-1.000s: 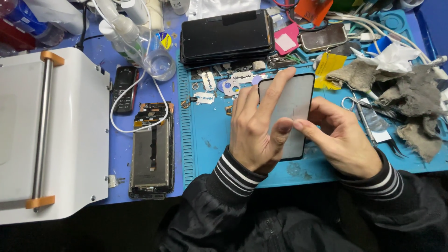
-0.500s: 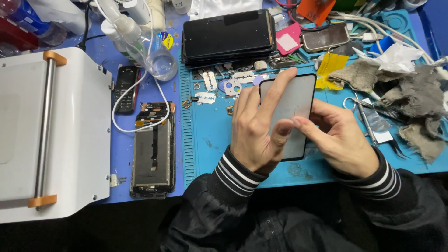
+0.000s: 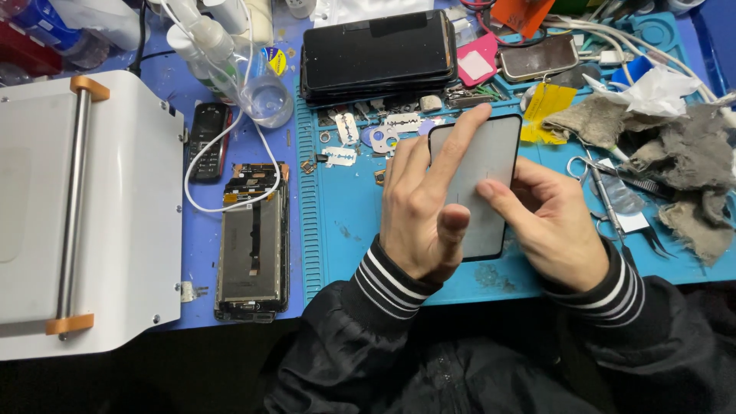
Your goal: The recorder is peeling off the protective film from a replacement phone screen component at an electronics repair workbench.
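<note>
Still both hands (image 3: pixel 491 211) on glass panel (image 3: pixel 491 161), grip unchanged

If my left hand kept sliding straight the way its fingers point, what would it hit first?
The left hand lies on the glass screen panel, fingers pointing up and slightly right. Past the panel's top edge, the small parts at the mat's far edge likely come first, then the stack of dark phones; depth is unclear.

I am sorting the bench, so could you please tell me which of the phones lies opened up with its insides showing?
The opened phone left of the left hand, beside the white machine; the others show dark faces.
</note>
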